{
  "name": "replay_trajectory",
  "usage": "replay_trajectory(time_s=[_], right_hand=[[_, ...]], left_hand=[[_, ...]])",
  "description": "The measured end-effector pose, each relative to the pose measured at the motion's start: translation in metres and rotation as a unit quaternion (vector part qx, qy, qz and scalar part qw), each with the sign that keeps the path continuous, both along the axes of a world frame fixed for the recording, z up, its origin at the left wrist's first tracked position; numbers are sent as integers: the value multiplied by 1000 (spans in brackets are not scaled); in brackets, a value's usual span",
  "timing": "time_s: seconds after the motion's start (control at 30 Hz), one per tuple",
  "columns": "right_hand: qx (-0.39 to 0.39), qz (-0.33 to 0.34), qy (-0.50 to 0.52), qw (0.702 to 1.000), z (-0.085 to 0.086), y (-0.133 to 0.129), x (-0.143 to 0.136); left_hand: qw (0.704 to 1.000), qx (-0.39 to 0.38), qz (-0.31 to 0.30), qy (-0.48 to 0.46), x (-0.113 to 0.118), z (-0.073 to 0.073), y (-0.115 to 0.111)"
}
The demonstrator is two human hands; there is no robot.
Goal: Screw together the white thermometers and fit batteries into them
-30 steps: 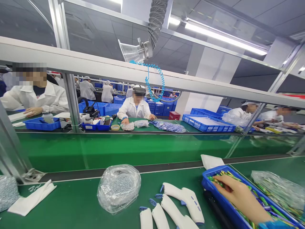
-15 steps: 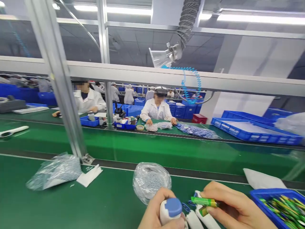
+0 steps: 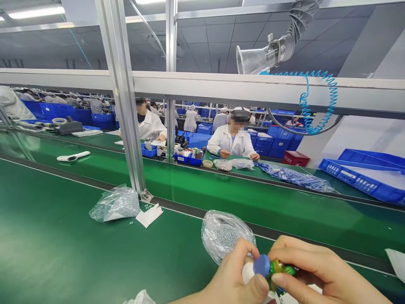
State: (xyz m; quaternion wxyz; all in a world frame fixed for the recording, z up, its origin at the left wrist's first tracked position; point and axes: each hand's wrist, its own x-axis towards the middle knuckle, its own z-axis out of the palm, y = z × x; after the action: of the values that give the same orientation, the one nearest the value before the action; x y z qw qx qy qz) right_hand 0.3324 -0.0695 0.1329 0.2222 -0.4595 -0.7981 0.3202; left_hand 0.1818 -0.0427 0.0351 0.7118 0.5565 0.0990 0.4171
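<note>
My left hand (image 3: 232, 276) is closed around a white plastic housing (image 3: 247, 272) with a blue end piece (image 3: 262, 265) facing up. My right hand (image 3: 313, 264) pinches a small shiny green-and-yellow part (image 3: 278, 267) between thumb and fingers. That part is held right against the blue end, though whether it sits inside the housing is hidden by my fingers. Pieces of white plastic (image 3: 287, 298) show partly beneath my hands. Just beyond my left hand lies an open clear bag (image 3: 226, 234) of small metal pieces, apparently screws.
Another clear bag of small metal pieces (image 3: 122, 204) and a white paper scrap (image 3: 149, 215) lie left on the green bench. An upright metal post (image 3: 125, 109) rises behind them. Across the divider, a co-worker in white (image 3: 233, 141) sits near blue trays (image 3: 360, 177).
My hands have come together, bringing the green-and-yellow part to the blue end of the housing. The view has swung right-to-left, so the blue bin of green parts has left the frame.
</note>
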Motion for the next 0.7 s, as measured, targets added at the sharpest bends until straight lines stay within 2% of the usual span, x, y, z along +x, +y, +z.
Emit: replay_trajectory(time_s=[0.13, 0.3, 0.4, 0.5, 0.6, 0.7], right_hand=[[-17, -16, -31, 999, 4, 5, -7], [8, -36, -46, 998, 5, 6, -8], [-30, -16, -47, 998, 3, 7, -6], [-78, -34, 19, 996, -2, 6, -6], [-50, -84, 85, 992, -10, 4, -8], [2, -70, 81, 994, -15, 1, -11]], left_hand=[[998, 20, 50, 38, -2, 6, 1], [997, -71, 22, -8, 7, 1, 1], [995, -94, 26, -3, 9, -6, 1], [995, -70, 64, 17, 6, -6, 0], [996, -66, 67, 8, 2, 2, -2], [994, -91, 55, -3, 2, 9, -2]])
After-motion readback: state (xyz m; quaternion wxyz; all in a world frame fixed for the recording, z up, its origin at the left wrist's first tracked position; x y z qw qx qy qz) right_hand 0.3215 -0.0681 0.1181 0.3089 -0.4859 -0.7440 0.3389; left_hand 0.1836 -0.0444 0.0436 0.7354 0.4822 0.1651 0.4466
